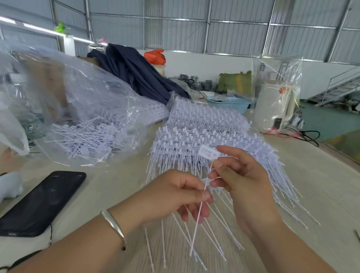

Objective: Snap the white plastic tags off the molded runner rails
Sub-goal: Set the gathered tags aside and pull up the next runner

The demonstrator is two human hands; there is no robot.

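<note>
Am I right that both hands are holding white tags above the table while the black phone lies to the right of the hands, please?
Not quite: the head view shows the black phone lying to the left of the hands, beside the left forearm. The rest holds: the left hand and the right hand both pinch white tags above the table.

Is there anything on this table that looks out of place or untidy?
A black phone lies on the table beside the left hand, foreign to the tag work. Loose white tags spill from the open clear bag.
</note>
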